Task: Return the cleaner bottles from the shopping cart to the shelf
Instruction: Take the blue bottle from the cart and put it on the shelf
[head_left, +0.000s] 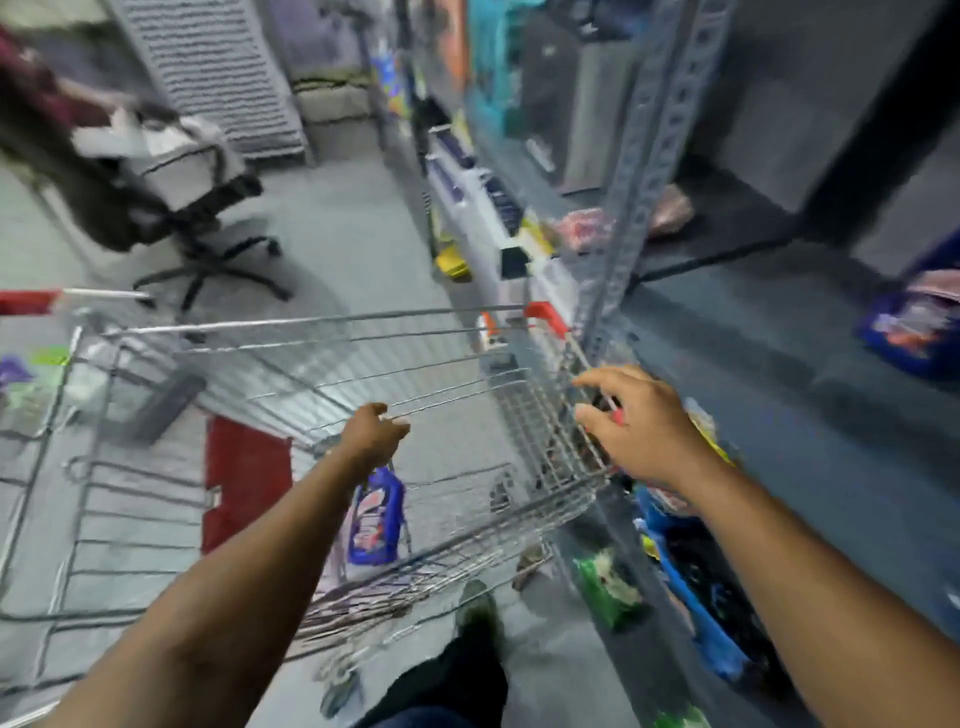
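The frame is motion-blurred. A blue cleaner bottle (376, 519) with a pink and white label hangs inside the wire shopping cart (311, 325), near its bottom. My left hand (376, 434) reaches down into the cart and is closed on the bottle's top. My right hand (639, 421) hovers at the cart's right rim with fingers spread and nothing in it; I cannot tell whether it touches the wire. The grey metal shelf (753, 322) stands directly to the right of the cart, and its wide middle board is mostly bare.
A perforated shelf post (644, 156) rises beside the cart's red corner. Green (608, 582) and blue packets (696, 623) crowd the lower shelf. A blue pack (914, 322) lies at the far right. An office chair (197, 208) and a second cart (31, 301) stand to the left.
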